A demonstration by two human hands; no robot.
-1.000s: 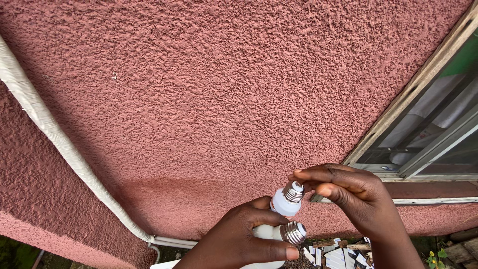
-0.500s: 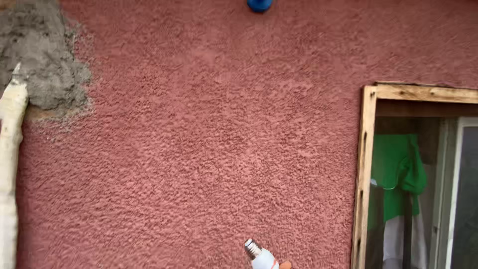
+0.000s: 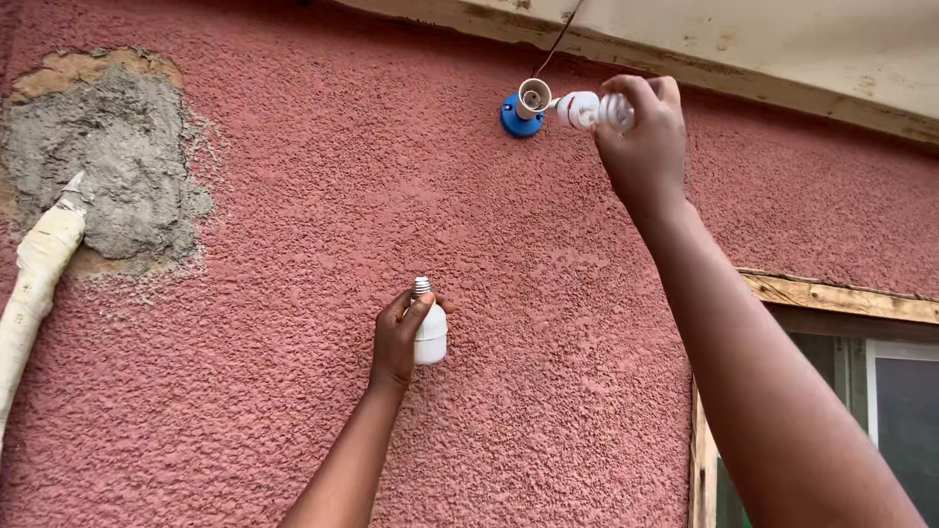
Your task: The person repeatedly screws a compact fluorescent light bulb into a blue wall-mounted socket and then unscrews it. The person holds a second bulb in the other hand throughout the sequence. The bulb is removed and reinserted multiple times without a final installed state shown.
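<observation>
Head view: right hand (image 3: 641, 142) grips spiral bulb (image 3: 592, 110); left hand (image 3: 399, 337) clasps white bulb (image 3: 428, 332).

Bumpy pink-red wall (image 3: 293, 411), grey patch of cement (image 3: 108, 166) high on the left, white pipe (image 3: 34, 284) coming out of it, wooden window frame (image 3: 831, 296) on the right, pale roof board (image 3: 782, 49) on top
</observation>
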